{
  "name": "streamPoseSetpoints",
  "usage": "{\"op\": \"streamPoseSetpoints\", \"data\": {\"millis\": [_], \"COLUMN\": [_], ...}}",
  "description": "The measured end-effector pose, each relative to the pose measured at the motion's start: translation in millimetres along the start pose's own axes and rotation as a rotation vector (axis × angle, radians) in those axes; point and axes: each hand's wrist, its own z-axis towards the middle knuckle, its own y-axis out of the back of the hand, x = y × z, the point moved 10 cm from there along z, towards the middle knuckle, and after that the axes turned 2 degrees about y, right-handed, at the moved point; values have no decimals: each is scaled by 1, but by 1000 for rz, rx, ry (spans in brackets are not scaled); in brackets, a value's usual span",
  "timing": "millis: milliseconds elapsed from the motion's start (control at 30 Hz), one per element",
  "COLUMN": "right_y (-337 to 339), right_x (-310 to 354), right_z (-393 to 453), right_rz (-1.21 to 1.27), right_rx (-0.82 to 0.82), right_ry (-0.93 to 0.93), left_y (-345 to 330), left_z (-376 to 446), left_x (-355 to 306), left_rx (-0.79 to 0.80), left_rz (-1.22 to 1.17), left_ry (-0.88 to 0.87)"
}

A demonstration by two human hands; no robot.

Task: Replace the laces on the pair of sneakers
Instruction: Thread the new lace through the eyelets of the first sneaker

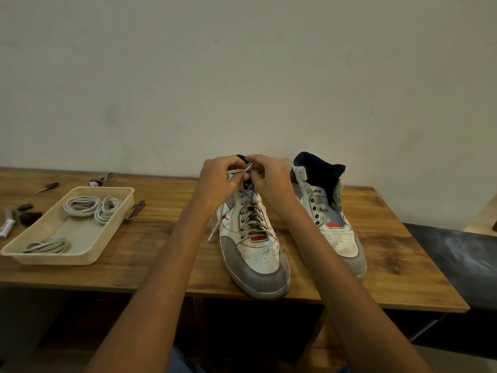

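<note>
Two white and grey high-top sneakers stand on the wooden table (150, 238), toes toward me. The left sneaker (255, 254) is laced with a pale grey lace (251, 211). My left hand (219, 179) and my right hand (270, 177) meet above its collar, and each pinches a strand of that lace between curled fingers. One loose lace end hangs down the shoe's left side (213, 234). The right sneaker (330, 216) has bare eyelets and an open tongue.
A cream plastic tray (78, 254) at the left holds three coiled pale laces (80, 205). Small tools, a marker (6, 227) and nail clippers (134, 210) lie around it. The wall stands right behind the table. A dark surface (451, 254) lies to the right.
</note>
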Motion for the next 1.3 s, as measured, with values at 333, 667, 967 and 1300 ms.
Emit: {"op": "streamPoseSetpoints", "data": {"millis": [333,667,967,1300], "right_y": [-1,-4,7,5], "right_x": [-1,-6,7,-8], "right_z": [0,-2,-6,-7], "right_rz": [-82,119,-217,513], "right_rx": [46,209,-35,78], "right_ry": [61,8,247,-132], "left_y": [9,-2,-5,-4], "left_z": [-2,-2,-4,-4], "left_x": [6,19,28,27], "left_rx": [-147,-137,-119,-134], "left_rz": [-145,-241,-334,-326], "left_ry": [57,180,258,264]}}
